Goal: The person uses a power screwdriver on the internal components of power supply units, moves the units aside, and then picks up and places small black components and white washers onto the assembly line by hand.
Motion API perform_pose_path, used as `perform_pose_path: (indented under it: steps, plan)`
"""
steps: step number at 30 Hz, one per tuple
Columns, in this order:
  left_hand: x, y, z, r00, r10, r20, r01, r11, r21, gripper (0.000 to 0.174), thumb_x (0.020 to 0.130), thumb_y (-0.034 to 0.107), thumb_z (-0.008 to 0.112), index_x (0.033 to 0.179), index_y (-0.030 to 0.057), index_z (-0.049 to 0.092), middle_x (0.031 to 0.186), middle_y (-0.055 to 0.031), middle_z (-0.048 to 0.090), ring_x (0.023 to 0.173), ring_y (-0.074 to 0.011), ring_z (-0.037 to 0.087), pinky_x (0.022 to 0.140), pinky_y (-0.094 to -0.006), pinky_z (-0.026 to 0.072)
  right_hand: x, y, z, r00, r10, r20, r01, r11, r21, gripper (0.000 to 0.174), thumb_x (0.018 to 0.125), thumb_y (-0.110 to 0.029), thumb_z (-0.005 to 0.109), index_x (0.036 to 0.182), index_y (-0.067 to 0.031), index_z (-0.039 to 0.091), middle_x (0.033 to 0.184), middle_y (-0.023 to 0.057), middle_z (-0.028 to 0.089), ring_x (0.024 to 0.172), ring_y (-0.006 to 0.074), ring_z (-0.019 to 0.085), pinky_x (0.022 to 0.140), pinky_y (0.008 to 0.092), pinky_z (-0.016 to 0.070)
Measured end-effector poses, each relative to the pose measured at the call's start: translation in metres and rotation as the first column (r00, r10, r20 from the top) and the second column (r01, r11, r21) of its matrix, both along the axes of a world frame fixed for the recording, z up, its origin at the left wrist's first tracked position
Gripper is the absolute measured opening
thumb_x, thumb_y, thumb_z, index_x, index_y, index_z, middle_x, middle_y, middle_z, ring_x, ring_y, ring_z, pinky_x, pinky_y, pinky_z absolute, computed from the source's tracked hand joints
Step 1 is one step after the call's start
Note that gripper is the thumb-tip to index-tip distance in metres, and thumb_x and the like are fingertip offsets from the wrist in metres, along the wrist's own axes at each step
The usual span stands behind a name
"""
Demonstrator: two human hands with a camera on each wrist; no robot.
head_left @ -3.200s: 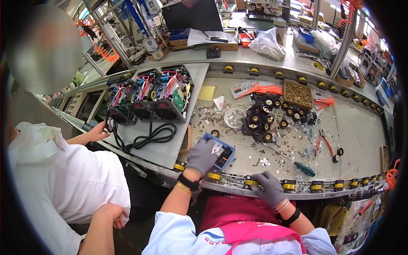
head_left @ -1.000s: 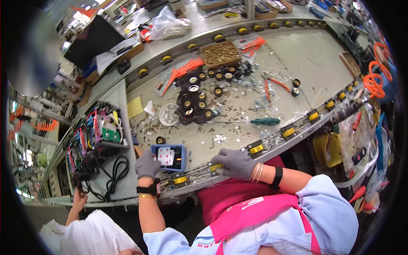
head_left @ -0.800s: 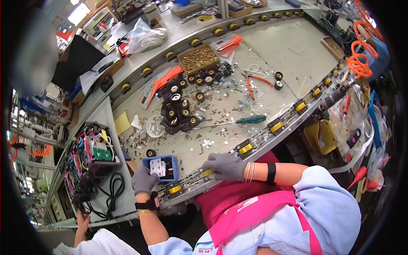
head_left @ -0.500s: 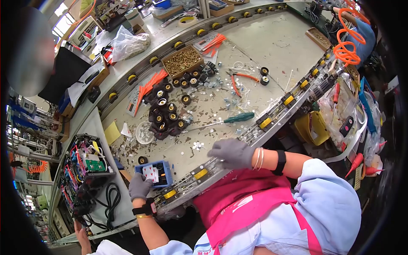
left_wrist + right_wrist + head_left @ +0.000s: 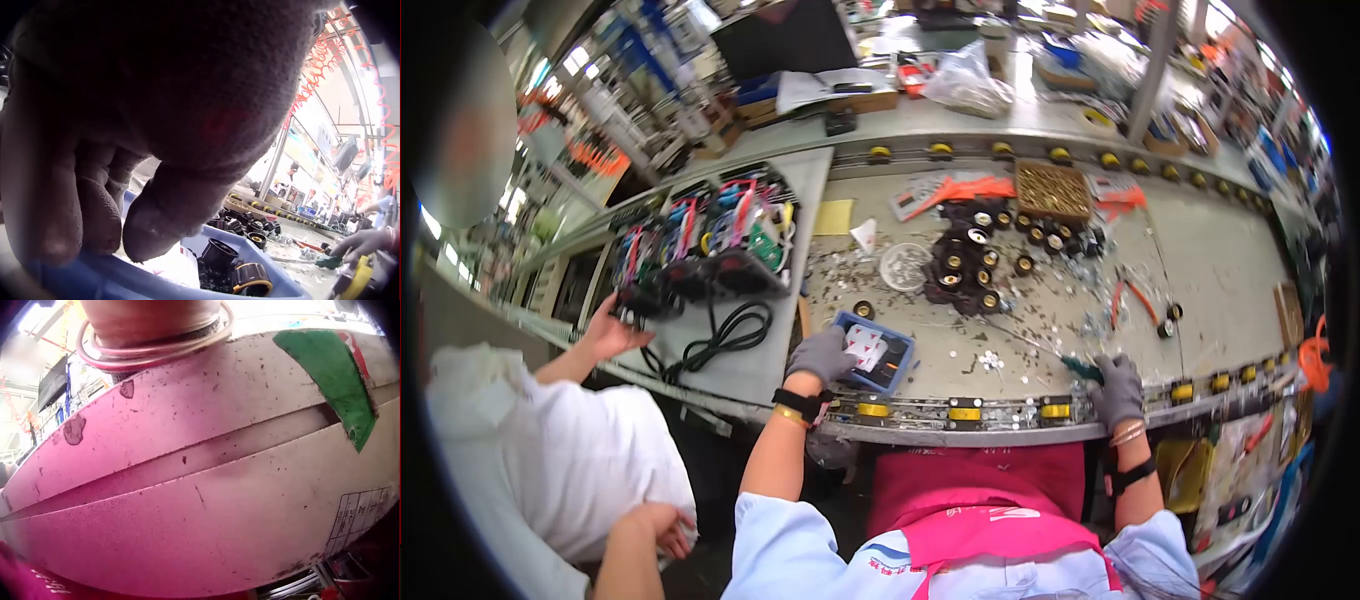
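My gloved left hand (image 5: 820, 358) rests at the left side of a small blue bin (image 5: 908, 362). In the left wrist view its thumb hangs over white cards (image 5: 176, 270) lying in the bin, and a gap shows between thumb and fingers. Black knobs (image 5: 220, 254) lie beside the cards. My gloved right hand (image 5: 1118, 388) grips the green handle (image 5: 327, 261) of a screwdriver (image 5: 1040, 346) on the bench. Fingers cover part of that handle. In the right wrist view the hand itself is hidden; a bangled wrist (image 5: 153, 328) shows above the rail's side.
A roller rail (image 5: 920, 412) edges the bench. Behind are black knobs (image 5: 985, 275), a box of brass parts (image 5: 1052, 190), a round dish (image 5: 905, 268) and red-handled pliers (image 5: 1140, 300). Three fan units (image 5: 710, 235) and a coiled cord (image 5: 735, 330) stand left, beside another person (image 5: 600, 450).
My right hand has left the front rail and moved right onto the screwdriver handle. My left hand stays at the bin. The head view has swung back left.
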State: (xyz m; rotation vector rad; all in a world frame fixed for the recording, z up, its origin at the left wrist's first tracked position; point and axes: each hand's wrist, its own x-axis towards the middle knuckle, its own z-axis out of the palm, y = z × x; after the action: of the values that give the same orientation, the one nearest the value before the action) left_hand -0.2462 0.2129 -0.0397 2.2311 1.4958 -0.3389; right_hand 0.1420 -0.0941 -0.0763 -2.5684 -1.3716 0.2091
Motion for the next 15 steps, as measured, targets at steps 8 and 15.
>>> perform_pose_path:
  steps: [8, 15]
  plan:
    - [0.007, -0.007, 0.015, 1.000, 0.016, 0.001, -0.016, 1.000, 0.001, 0.046, 0.074, 0.038, 0.074, 0.105, 0.0052, 0.067, 0.108, -0.0186, 0.068, 0.104, -0.0344, 0.065, 0.089, -0.0432, 0.0506, 0.005, 0.008, -0.005, 0.999, -0.050, -0.005, 0.049, 0.996, -0.072, 0.053, 0.070, -0.012, 0.075, 0.122, -0.0128, 0.064, 0.112, 0.0156, 0.057, 0.105, 0.0356, 0.055, 0.091, 0.0431, 0.0489]
    - [-0.002, -0.007, 0.012, 0.998, 0.020, 0.062, -0.020, 1.000, 0.009, 0.044, 0.077, 0.039, 0.075, 0.103, 0.0047, 0.065, 0.103, -0.0179, 0.068, 0.099, -0.0342, 0.066, 0.085, -0.0430, 0.0504, 0.014, 0.015, -0.015, 0.994, -0.066, -0.082, 0.055, 0.991, -0.123, 0.043, 0.070, -0.013, 0.074, 0.113, -0.0128, 0.067, 0.110, 0.0152, 0.059, 0.107, 0.0359, 0.056, 0.092, 0.0434, 0.0490]
